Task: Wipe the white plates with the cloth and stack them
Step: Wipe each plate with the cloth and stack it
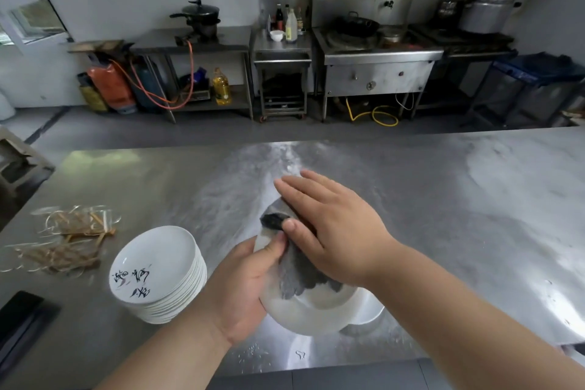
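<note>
Well along, I judge: a tall stack (158, 272) stands at 9 o'clock of the plate (316, 310) at 6 o'clock, whose rim the left hand (240, 288) grips while the right hand (332, 231), fingers straight, presses the cloth (304, 272) on it; stacking it remains.

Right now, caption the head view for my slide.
Left hand holds a plate while right hand presses the cloth on it, beside the stack.
</note>
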A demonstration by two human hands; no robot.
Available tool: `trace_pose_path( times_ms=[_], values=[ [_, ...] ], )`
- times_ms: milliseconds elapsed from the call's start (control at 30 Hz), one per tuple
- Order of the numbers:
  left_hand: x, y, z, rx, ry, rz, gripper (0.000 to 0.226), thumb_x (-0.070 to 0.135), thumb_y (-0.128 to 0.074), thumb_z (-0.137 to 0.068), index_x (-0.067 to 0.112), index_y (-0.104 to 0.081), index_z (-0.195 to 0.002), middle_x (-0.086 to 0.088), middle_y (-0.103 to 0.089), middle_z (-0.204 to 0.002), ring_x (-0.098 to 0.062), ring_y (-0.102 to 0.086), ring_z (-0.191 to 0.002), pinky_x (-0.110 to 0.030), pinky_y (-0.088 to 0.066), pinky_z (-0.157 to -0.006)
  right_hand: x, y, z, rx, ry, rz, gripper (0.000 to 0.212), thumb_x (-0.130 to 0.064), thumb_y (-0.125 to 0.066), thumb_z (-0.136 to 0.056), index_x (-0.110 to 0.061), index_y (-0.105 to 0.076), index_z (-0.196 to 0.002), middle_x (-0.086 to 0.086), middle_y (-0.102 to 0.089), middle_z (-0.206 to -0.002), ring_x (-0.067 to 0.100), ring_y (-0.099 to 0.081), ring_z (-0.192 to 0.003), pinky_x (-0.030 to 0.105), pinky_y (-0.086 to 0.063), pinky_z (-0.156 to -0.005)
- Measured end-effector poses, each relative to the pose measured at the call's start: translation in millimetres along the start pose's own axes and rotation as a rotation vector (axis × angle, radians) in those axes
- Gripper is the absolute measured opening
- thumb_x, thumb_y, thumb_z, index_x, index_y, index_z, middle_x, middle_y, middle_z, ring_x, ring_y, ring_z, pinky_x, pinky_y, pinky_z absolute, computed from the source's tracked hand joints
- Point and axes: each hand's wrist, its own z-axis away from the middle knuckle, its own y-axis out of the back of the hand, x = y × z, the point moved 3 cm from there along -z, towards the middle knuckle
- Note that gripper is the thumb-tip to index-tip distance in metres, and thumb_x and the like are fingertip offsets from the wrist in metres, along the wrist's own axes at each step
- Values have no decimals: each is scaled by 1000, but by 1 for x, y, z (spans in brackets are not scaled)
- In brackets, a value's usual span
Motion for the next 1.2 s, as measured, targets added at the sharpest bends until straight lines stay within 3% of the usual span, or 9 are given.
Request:
trace_pose_path(
  times_ms=[200,300,467,667,767,900,1000,1100,1200],
  values=[
    [19,13,-5,-5,-6,127,55,33,-52,-104,-3,-57,-146,-30,-55,-150,-46,-52,-141,-58,-35,-121,9,-13,33,111,-323,-208,73,-62,-25,-103,-26,-14,-166,-12,-12,-172,5,-7,-157,18,-11,-124],
    [7,12,-5,-6,44,109,54,33,-54,-102,-1,-61,-143,-30,-57,-148,-45,-56,-138,-60,-38,-120,8,-28,48,-3,-292,-111,84,-71,-16,-100,-20,-7,-167,-6,-3,-174,12,9,-160,30,-7,-129],
    [-9,-2,-8,-15,49,120,46,28,-47,-109,3,-62,-144,-26,-57,-150,-41,-55,-141,-56,-43,-118,39,0,18,-8,-216,-239,73,-65,-29,-101,-27,-31,-163,-13,-32,-167,7,-29,-152,34,-33,-121],
    [10,-5,-26,108,66,244,68,51,-41,-100,2,-62,-142,-25,-66,-139,-38,-68,-125,-49,-55,-95,4,-47,60,213,-362,-281,83,-70,-22,-103,-19,-9,-167,-4,-1,-175,20,9,-161,41,-11,-129],
    [2,-12,-28,145,106,221,70,55,-45,-95,4,-63,-140,-22,-69,-137,-36,-70,-122,-43,-63,-85,2,-58,67,245,-319,-180,82,-68,-25,-103,-13,-22,-165,12,-10,-173,36,5,-160,54,-18,-127],
    [0,-13,-34,164,64,239,65,49,-38,-105,4,-55,-149,-22,-63,-145,-42,-60,-135,-59,-41,-117,45,-27,33,153,-301,-311,75,-64,-26,-105,-18,-25,-164,-2,-12,-173,18,1,-161,43,-14,-129],
    [1,-10,-40,155,62,277,67,52,-34,-107,4,-56,-149,-23,-61,-147,-43,-58,-136,-61,-36,-120,49,-27,26,179,-451,-418,77,-68,-16,-101,-26,-13,-166,-13,-2,-173,4,3,-159,33,-9,-130],
    [2,-15,-41,114,63,303,69,56,-44,-98,4,-73,-132,-24,-70,-132,-37,-74,-114,-48,-62,-91,15,-50,47,275,-504,-324,79,-70,-10,-101,-25,-5,-166,-11,9,-173,12,16,-159,28,-1,-127],
    [-7,-22,-34,89,81,238,62,55,-47,-98,8,-80,-121,-23,-76,-118,-33,-79,-90,-36,-62,-62,6,-62,60,377,-547,-429,72,-64,-25,-102,-30,-15,-165,-17,6,-171,11,10,-159,28,-4,-125]
  ],
)
